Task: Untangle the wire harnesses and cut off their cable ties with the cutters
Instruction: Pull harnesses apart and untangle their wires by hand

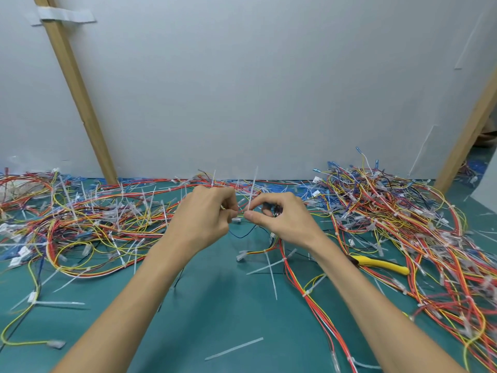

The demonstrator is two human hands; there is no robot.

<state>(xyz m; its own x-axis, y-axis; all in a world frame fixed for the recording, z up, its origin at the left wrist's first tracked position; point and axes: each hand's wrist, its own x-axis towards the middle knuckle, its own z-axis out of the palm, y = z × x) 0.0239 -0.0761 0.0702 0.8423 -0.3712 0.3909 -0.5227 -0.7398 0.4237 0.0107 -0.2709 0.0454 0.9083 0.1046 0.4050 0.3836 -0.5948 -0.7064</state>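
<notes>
Red, yellow and orange strands of one wire harness trail down from your hands over the middle of the green mat. Your left hand pinches the wires with curled fingers, and your right hand pinches them at the foot of an upright white cable tie. Your yellow-handled cutters lie untouched on the mat beside your right forearm, between the held harness and the right heap, with the left heap opposite.

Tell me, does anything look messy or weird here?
Yes. Wires sprawl in tangled heaps over the mat, loose ties lie scattered about, and the yellow cutters lie in among the wires.
</notes>
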